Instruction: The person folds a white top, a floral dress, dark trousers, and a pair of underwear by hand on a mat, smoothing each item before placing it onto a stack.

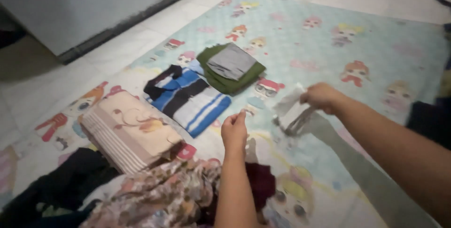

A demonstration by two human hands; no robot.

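My right hand (pixel 321 97) grips the top edge of a grey garment (pixel 357 162), which is bunched under the fingers and trails down to the lower right over the mat. My left hand (pixel 234 131) hovers to the left of it, fingers drawn together and pointing up, with nothing in it. The left hand sits just right of a folded blue, white and black striped cloth (pixel 190 97).
A pale cartoon-print mat (pixel 329 35) covers the tiled floor. On it lie a folded grey piece on a green one (pixel 231 68), a folded beige striped cloth (pixel 128 131), a floral and dark clothes heap (pixel 155 195), and dark fabric (pixel 430 120) at right.
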